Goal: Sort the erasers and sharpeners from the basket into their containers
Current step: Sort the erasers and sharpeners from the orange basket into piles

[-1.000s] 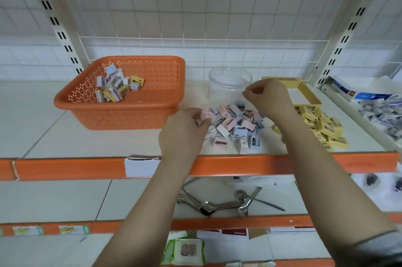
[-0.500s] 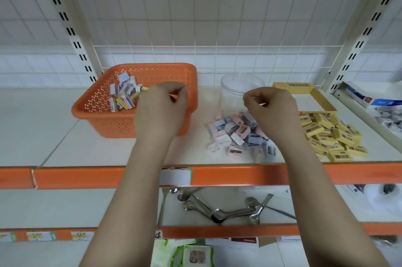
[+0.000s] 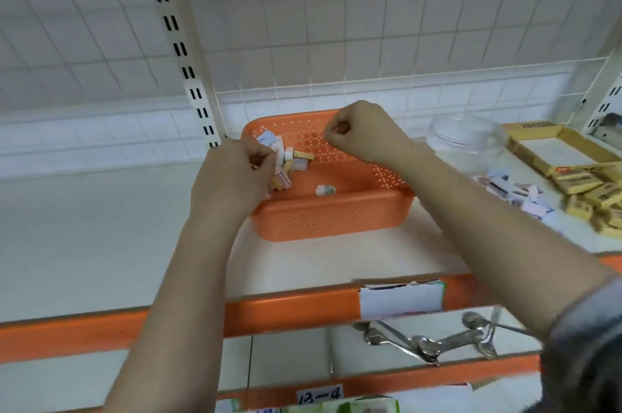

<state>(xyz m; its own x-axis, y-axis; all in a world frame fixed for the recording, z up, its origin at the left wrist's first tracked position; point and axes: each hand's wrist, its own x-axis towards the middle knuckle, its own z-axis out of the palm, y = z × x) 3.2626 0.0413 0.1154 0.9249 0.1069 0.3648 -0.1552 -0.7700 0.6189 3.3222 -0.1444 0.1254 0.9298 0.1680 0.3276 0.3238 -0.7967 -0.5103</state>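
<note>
Both hands are in the basket, the left one already among the pieces.

Your left hand [image 3: 235, 173] curls its fingers into the small heap of erasers and sharpeners [image 3: 286, 160] at the back-left corner of the perforated orange plastic basket [image 3: 330, 217]; what it pinches, I cannot tell. Your right hand [image 3: 356, 133], fingers curled, hovers toward the back wall, farther from the heap. One lone white piece [image 3: 325, 190] lies near the front wall.

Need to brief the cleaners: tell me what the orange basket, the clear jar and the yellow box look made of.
Orange basket: moulded plastic, matt, with rows of punched holes.
Clear jar: see-through and glossy, probably plastic, possibly glass.
Yellow box: likely printed cardboard, with thin folded walls and a pale inside.
</note>
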